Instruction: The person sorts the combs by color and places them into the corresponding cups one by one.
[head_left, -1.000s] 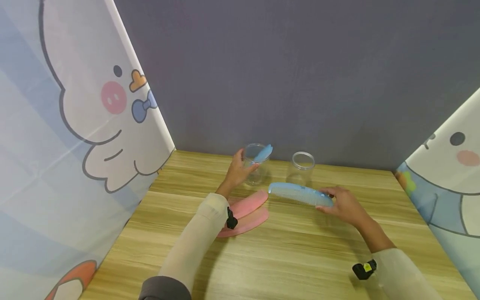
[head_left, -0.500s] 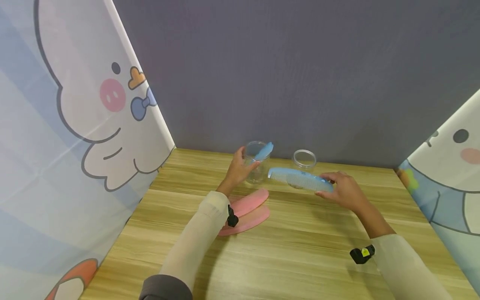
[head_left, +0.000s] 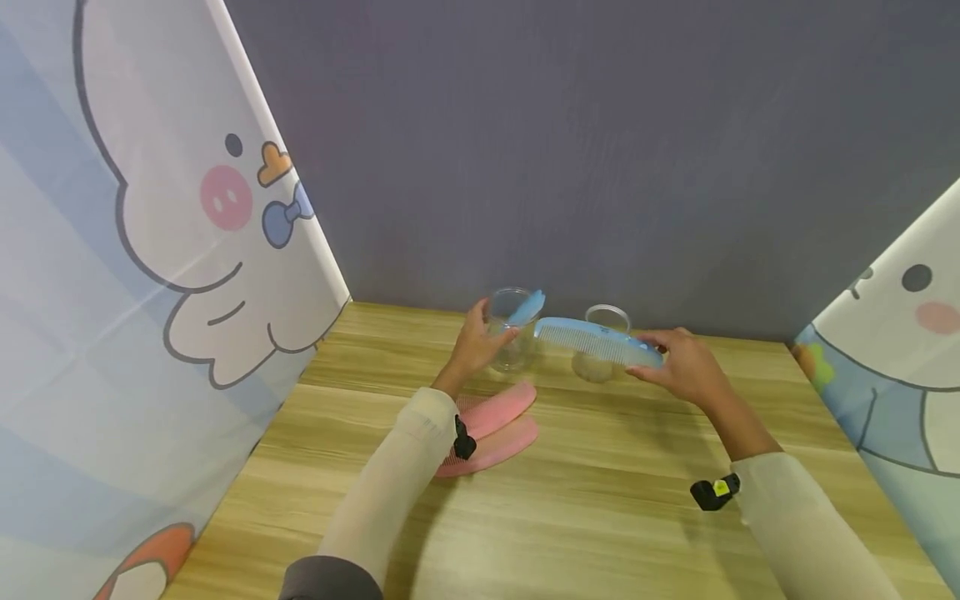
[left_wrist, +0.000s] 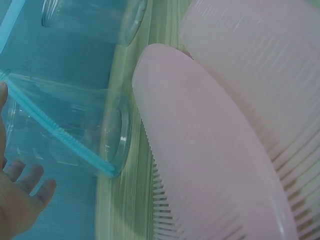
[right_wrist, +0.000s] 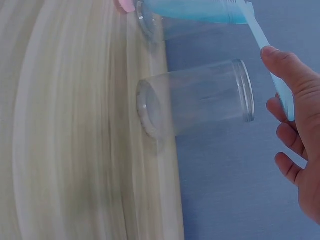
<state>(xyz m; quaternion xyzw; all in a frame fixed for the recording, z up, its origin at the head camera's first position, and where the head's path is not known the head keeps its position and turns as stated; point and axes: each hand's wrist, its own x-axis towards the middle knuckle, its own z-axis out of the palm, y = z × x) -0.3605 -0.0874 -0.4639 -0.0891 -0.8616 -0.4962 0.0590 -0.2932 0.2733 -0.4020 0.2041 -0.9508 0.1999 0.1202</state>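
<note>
My right hand (head_left: pixel 686 365) pinches one end of a light blue comb (head_left: pixel 596 340), holding it level in the air, teeth down. Behind and below it stands a clear jar (right_wrist: pixel 200 102). At the back of the table, my left hand (head_left: pixel 477 343) holds another clear jar (left_wrist: pixel 65 117), thumb and fingers around its side near the rim. A second blue comb (left_wrist: pixel 55 131) leans inside that jar, its end sticking out over the rim. Two pink combs lie on the table near my left wrist, the upper pink comb (head_left: pixel 506 407) just beyond the lower pink comb (head_left: pixel 502 444).
A wood-grain table (head_left: pixel 570 517) carries everything. Behind it rises a plain grey wall (head_left: pixel 570 150). Cartoon-printed panels stand at both sides, the left panel (head_left: pixel 180 275) and the right panel (head_left: pixel 907 400). The jars stand close to the back wall.
My right hand has raised the blue comb and moved it away from me, up across the front of the right jar. My left hand stays at its jar; the pink combs lie still.
</note>
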